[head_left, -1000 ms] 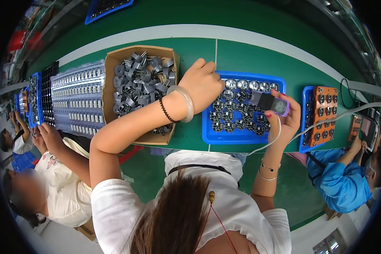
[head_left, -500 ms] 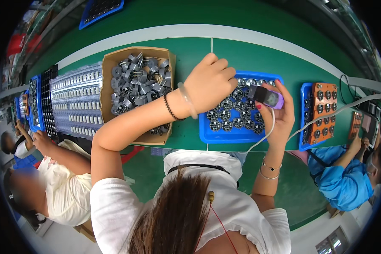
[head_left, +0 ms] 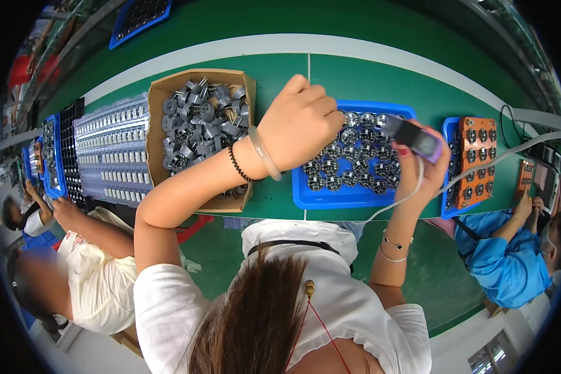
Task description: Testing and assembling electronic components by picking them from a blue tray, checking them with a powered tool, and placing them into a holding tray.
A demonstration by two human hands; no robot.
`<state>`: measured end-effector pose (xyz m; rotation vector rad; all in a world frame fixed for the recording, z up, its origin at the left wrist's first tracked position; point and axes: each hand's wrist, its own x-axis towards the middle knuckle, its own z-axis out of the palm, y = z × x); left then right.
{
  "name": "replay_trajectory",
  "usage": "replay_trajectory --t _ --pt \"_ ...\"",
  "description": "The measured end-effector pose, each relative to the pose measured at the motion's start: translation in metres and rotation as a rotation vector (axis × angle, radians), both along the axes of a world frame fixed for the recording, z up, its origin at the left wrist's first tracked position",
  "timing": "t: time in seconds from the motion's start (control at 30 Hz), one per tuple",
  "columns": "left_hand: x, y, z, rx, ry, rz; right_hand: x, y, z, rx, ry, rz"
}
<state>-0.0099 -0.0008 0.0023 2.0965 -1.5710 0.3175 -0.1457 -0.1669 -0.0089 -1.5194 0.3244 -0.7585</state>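
My left hand (head_left: 300,121) is over the left edge of a blue tray (head_left: 330,201), back of the hand up and fingers curled. Whatever its fingers may hold is hidden beneath them. In the tray sit several rows of small round black-and-silver parts (head_left: 350,151). Above the tray's right side, my right hand (head_left: 425,174) grips a purple and black corded handheld device (head_left: 417,138), slightly blurred by motion. A pale cable (head_left: 411,194) hangs from the device. Left of my left hand stands an open cardboard box (head_left: 248,103) filled with grey round parts with metal pins (head_left: 199,124).
Clear plastic trays with white pieces (head_left: 115,149) lie left of the box. At right, an orange board (head_left: 479,162) holding round parts rests on another blue tray (head_left: 450,129), with a grey cable (head_left: 511,156) crossing it. Co-workers sit on both sides (head_left: 100,274).
My right hand has moved right with the corded device, turning it and blurring it. My left hand has shifted slightly left and stays curled.
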Motion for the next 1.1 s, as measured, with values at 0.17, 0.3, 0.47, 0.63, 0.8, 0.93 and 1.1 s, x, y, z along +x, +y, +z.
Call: replay_trajectory --t 0.17,0.3,0.47,0.63,0.8,0.93,1.1 --pt "0.001 -0.004 -0.021 0.115 0.013 0.026 -0.011 -0.016 -0.007 0.021 0.034 0.003" --pt "0.003 -0.013 -0.022 0.239 -0.006 0.030 -0.013 -0.013 -0.005 0.057 0.080 0.104" --pt "0.000 -0.021 -0.015 0.160 0.018 0.060 -0.010 -0.016 -0.006 -0.015 0.100 0.172" --pt "0.001 -0.033 -0.018 0.182 -0.046 -0.024 -0.008 -0.019 -0.002 -0.115 0.167 0.221" --pt "-0.003 -0.032 -0.009 0.024 -0.069 -0.131 0.000 -0.018 0.001 -0.184 0.226 0.254" --pt "-0.007 -0.034 -0.004 -0.140 -0.049 -0.124 -0.001 -0.017 0.000 -0.152 0.188 0.275" --pt "-0.005 -0.034 -0.007 -0.117 -0.002 -0.104 -0.006 -0.021 -0.005 -0.146 0.129 0.271"
